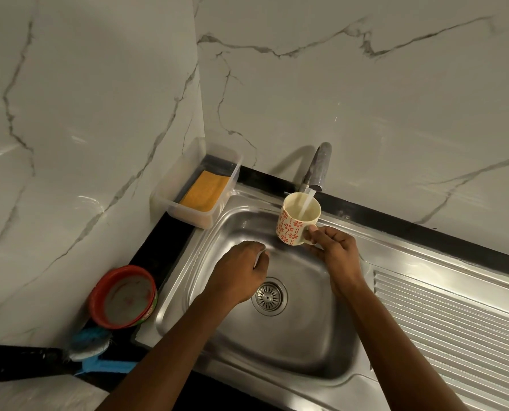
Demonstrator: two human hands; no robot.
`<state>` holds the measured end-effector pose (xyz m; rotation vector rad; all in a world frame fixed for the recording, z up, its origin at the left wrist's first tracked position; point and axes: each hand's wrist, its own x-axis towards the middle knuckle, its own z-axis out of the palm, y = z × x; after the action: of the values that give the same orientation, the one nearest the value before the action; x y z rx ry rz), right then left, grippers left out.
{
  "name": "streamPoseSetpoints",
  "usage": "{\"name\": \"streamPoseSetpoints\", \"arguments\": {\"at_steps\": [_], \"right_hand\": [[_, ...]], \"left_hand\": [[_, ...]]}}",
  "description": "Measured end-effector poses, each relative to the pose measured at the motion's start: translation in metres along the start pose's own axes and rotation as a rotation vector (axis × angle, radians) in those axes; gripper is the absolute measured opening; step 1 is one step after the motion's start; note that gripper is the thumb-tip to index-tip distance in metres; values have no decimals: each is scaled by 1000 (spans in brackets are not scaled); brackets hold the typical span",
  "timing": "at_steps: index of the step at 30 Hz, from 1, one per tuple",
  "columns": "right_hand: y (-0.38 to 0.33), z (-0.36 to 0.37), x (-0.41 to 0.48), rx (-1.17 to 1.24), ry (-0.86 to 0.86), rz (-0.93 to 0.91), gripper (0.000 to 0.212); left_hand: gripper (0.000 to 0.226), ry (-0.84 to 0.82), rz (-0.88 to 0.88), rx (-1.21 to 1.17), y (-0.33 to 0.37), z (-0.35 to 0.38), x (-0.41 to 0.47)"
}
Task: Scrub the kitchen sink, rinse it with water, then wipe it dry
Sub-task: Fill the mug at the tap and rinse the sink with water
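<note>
A stainless steel sink fills the middle, with a round drain strainer in its basin. Water runs from the tap at the back into a cream mug with a red flower pattern. My right hand grips the mug by its handle and holds it under the stream. My left hand hovers over the basin left of the drain, fingers curled downward; whether it holds anything is hidden.
A clear plastic tub holding an orange cloth stands at the back left corner. A red-rimmed container and a blue brush sit on the black counter at left. The ribbed drainboard extends right. Marble walls close the back and left.
</note>
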<state>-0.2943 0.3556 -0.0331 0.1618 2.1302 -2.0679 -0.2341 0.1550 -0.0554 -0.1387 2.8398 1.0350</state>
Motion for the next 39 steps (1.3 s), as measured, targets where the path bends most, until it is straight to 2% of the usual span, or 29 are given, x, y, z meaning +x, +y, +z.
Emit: {"name": "streamPoseSetpoints", "arguments": {"at_steps": [13,17,22,24,26,31,35,39], "right_hand": [[13,1,-7,-28,-32,18,18],[33,3,-16,-117,-61,76,22],[54,16,-20,-417,-197,84,27],[54,29,-19,-616,-278,33,31],[51,47,-18,-774,-385,-17,27],[39,98,-14,-928,-562,-131,25],[32,126,-3,-1002,-545,-169,28],[36,129,5,-1002,-475,-165,29]], "left_hand": [[45,-36,-31,-6,-27,4,-20],[54,-143,-31,311,-54,8,-29],[69,-237,-101,545,-86,16,-49],[74,-218,-106,589,-95,18,-56],[79,-197,-115,616,-103,21,-61],[93,-125,-140,621,-118,30,-65],[101,-61,-67,616,-133,34,-61],[94,-68,-37,657,-138,33,-53]]}}
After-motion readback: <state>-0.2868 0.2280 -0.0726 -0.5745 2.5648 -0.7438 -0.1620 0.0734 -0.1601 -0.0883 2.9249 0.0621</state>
